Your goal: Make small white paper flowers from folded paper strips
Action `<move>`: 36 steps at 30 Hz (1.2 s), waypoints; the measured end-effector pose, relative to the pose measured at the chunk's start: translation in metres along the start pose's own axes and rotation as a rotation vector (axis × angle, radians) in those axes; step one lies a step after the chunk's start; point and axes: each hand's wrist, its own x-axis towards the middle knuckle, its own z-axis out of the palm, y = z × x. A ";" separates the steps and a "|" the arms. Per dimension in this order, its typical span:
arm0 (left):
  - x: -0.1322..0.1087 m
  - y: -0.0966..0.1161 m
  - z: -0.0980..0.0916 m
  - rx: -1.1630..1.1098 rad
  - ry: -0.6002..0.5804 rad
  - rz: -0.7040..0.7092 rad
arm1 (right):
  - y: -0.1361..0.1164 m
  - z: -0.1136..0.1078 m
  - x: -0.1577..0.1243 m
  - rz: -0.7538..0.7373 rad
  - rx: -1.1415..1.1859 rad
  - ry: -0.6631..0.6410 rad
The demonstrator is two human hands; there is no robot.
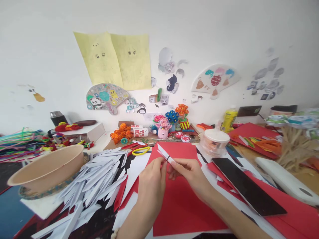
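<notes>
White paper strips (97, 176) lie loosely heaped on the left, seemingly folded, with no band that I can make out on them. One slim white bundle (162, 152), held over the red sheet (185, 205), already has a dark band (167, 158) across it; whether that is fastened, I cannot tell. My left hand (152, 177) pinches close by the band, while my right hand (190, 170) is closed on the bundle's near right end.
</notes>
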 end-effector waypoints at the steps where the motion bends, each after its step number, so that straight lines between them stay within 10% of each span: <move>1: 0.000 0.000 0.000 0.019 0.024 0.030 | 0.001 -0.001 0.000 0.030 0.041 -0.026; 12: 0.004 -0.002 -0.015 -0.016 -0.058 0.144 | 0.010 -0.010 0.002 0.236 0.215 -0.225; 21: 0.005 0.002 -0.016 0.027 0.151 0.292 | 0.011 -0.015 0.000 0.439 0.588 -0.499; 26: 0.015 0.000 -0.028 0.103 0.027 0.366 | 0.004 -0.014 -0.003 0.510 0.534 -0.555; 36: 0.020 -0.018 -0.027 0.088 -0.151 0.188 | 0.004 -0.004 0.000 -0.014 -0.297 -0.136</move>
